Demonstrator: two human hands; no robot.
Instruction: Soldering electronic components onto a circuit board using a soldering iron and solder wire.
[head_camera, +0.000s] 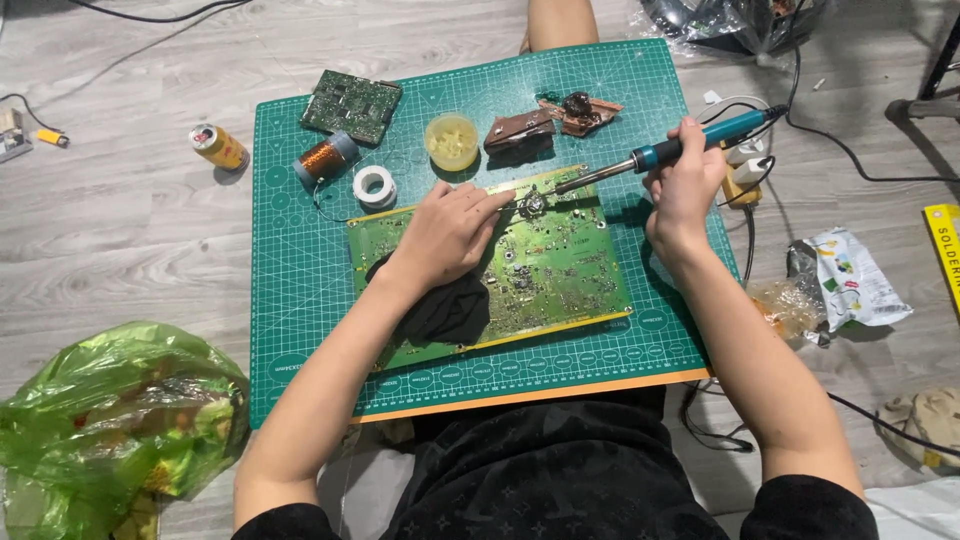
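- A green plastic bag (115, 420) bulges on the floor, nearest on the left.
- The large circuit board (560, 265) lies flat on the green cutting mat (300, 290).
- The left hand (448, 235) presses on the board, fingers spread, gripping nothing.
- The right hand (685, 185) has its fingers closed around a teal soldering iron (665, 152), tip at the board's far edge.
- Beyond the board: solder reel (375, 185), copper wire spool (325, 158), yellow tub (451, 140), smaller circuit board (352, 105).
- A drink can (219, 147) lies off the mat.
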